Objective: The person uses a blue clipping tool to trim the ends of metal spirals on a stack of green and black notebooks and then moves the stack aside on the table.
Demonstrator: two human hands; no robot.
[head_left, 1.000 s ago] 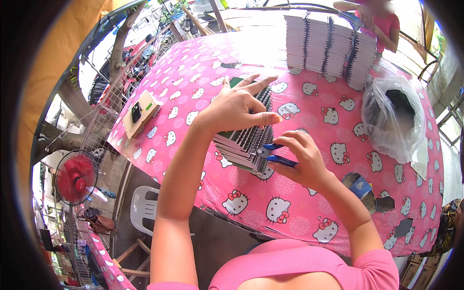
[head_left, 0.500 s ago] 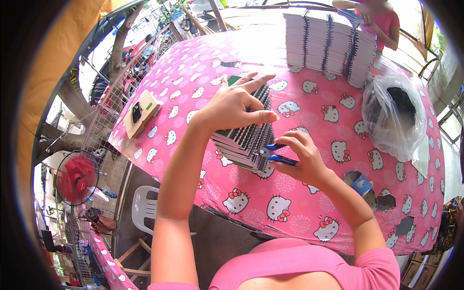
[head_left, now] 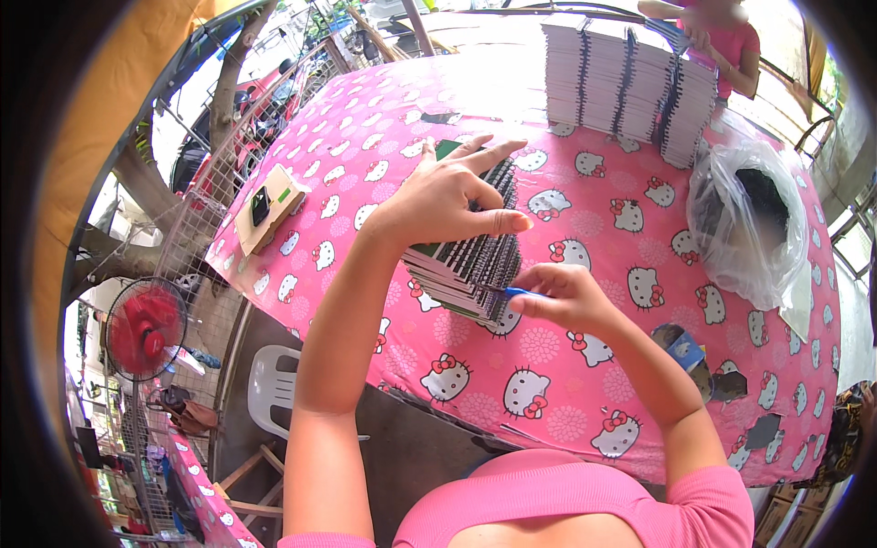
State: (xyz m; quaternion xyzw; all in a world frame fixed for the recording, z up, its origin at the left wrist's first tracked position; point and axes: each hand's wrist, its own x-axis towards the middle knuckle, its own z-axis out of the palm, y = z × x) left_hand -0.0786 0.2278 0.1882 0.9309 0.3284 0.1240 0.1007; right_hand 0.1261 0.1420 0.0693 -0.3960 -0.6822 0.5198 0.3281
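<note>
1. The stack [head_left: 447,284] of spiral-bound books sits on the pink cloth [head_left: 585,388], in front of the person; its black coils [head_left: 496,256] face right, and the coil edge runs roughly away from the body
2. The right hand [head_left: 572,297] is the nearer one to the low, near end of that edge; from its fingertips the coils lie just to the left and slightly away
3. Thumb and fingers of the right hand pinch the blue-handled pliers [head_left: 527,292], whose tip points left at the coils; contact seems likely, but whether the tip is parted or closed I cannot tell
4. The left hand [head_left: 446,196] lies palm down over the top of the stack, fingers spread across the green cover [head_left: 445,151] and pinching nothing that shows
5. The left thumb juts right, across the coil edge and above the pliers, so it crowds that side from the far end; the left palm hides much of the top book
6. To the right, well apart, are a clear plastic bag [head_left: 717,260] and, nearer the right forearm, a blue container [head_left: 683,349]
7. Beyond stands a tall block of bound books [head_left: 600,87], a co-worker [head_left: 745,62] behind it; far left, a phone [head_left: 261,205] rests on a carton [head_left: 285,194]
</note>
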